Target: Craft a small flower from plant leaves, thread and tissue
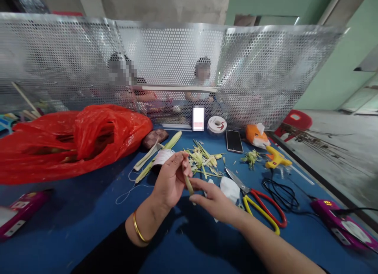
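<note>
A slim pale-green plant stalk (189, 186) is held above the blue table, in front of me. The fingers of my left hand (171, 181) are closed around its upper part, which they hide. My right hand (217, 201) pinches the lower end between thumb and fingers. Just beyond lies a heap of pale-green and yellowish plant trimmings (203, 160). Behind my left hand are a thread spool (162, 157) and long green leaf strips (174, 141). Scissors (251, 195) with red and yellow handles rest open-bladed right of my right hand, near a crumpled white tissue (229, 189).
A big red plastic bag (112, 128) covers the left side. Along the back stand a perforated metal screen (177, 53), a ribbon reel (217, 124) and a phone (234, 141). At right lie a yellow glue gun (277, 158), its black cord and a purple power strip (339, 223).
</note>
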Demonstrator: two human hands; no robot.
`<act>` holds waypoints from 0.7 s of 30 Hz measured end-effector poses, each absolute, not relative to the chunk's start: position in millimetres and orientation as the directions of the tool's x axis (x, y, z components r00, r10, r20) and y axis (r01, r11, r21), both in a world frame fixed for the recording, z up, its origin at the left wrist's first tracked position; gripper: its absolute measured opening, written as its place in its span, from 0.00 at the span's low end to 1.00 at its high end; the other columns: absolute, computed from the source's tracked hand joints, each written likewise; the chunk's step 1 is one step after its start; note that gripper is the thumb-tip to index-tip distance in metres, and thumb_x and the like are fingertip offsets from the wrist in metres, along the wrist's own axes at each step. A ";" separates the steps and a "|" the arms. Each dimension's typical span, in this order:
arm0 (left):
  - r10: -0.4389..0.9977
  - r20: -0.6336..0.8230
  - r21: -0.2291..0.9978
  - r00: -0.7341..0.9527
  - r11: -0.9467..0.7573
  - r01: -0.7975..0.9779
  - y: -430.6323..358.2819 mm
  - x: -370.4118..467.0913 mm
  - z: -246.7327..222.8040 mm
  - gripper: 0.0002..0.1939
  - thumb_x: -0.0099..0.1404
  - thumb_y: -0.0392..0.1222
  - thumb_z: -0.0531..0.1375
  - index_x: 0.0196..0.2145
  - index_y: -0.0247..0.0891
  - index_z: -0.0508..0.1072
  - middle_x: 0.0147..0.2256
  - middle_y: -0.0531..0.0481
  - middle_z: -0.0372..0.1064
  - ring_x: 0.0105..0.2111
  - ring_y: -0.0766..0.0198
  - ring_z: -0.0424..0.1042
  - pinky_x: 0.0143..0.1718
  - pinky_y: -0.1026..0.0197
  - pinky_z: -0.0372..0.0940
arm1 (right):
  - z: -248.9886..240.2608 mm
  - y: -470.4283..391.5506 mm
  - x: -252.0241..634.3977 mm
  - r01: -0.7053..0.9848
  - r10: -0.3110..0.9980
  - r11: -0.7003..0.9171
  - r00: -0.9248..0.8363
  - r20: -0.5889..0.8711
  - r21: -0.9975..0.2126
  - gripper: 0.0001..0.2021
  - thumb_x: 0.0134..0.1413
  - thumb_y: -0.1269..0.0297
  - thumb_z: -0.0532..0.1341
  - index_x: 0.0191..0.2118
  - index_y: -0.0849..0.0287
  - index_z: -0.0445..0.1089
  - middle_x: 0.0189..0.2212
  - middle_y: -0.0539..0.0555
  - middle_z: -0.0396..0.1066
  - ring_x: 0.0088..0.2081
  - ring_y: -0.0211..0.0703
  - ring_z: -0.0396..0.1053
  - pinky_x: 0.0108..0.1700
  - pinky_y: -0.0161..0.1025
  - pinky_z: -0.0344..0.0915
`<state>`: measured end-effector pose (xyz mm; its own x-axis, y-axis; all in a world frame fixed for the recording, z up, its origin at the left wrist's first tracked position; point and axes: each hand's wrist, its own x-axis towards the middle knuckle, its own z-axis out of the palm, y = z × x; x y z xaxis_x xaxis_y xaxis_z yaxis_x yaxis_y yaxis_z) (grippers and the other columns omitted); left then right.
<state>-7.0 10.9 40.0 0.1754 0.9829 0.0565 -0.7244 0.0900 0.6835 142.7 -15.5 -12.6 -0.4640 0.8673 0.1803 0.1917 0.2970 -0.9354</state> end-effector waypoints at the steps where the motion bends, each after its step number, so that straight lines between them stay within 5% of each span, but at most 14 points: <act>1: 0.982 0.047 0.662 0.184 0.107 -0.742 11.6 -7.5 40.0 0.08 0.56 0.41 0.69 0.30 0.34 0.75 0.22 0.59 0.61 0.17 0.77 0.60 0.21 0.71 0.62 | -16.4 -17.2 137.4 0.153 0.875 0.217 -0.468 0.123 -0.964 0.11 0.55 0.63 0.62 0.45 0.56 0.73 0.41 0.53 0.77 0.44 0.45 0.73 0.48 0.41 0.67; 6: 0.995 0.026 0.657 0.091 0.052 -0.752 21.3 -14.6 37.9 0.10 0.55 0.41 0.70 0.32 0.35 0.75 0.24 0.58 0.65 0.22 0.74 0.66 0.29 0.69 0.67 | -19.2 -13.7 134.7 -0.051 0.932 -0.097 -0.355 -0.073 -0.994 0.15 0.48 0.53 0.67 0.35 0.57 0.68 0.25 0.48 0.73 0.24 0.38 0.70 0.30 0.36 0.65; 11: 0.989 -0.007 0.868 -0.150 -0.068 -0.491 26.3 -10.2 27.8 0.21 0.56 0.48 0.69 0.46 0.41 0.74 0.47 0.48 0.73 0.45 0.62 0.72 0.42 0.62 0.68 | -2.4 -9.4 148.7 -0.042 0.996 0.085 0.042 0.084 -0.995 0.13 0.52 0.53 0.64 0.33 0.55 0.63 0.23 0.46 0.69 0.20 0.35 0.63 0.25 0.35 0.60; 17: 0.982 -0.143 0.972 0.127 0.164 -0.171 7.8 10.5 9.8 0.16 0.49 0.47 0.71 0.31 0.34 0.77 0.30 0.49 0.75 0.32 0.63 0.72 0.35 0.62 0.65 | -8.5 -16.7 152.3 0.480 0.949 0.238 0.071 0.308 -0.844 0.07 0.55 0.60 0.61 0.33 0.53 0.62 0.21 0.45 0.64 0.22 0.39 0.62 0.26 0.36 0.55; 21: 0.995 -0.094 0.979 0.040 0.100 -0.175 7.7 10.4 6.3 0.13 0.50 0.47 0.69 0.23 0.34 0.75 0.22 0.53 0.71 0.26 0.66 0.68 0.33 0.63 0.62 | -13.1 -17.7 149.4 0.418 0.965 0.246 -0.017 0.263 -0.875 0.10 0.54 0.58 0.63 0.38 0.53 0.62 0.26 0.47 0.67 0.25 0.39 0.65 0.28 0.36 0.58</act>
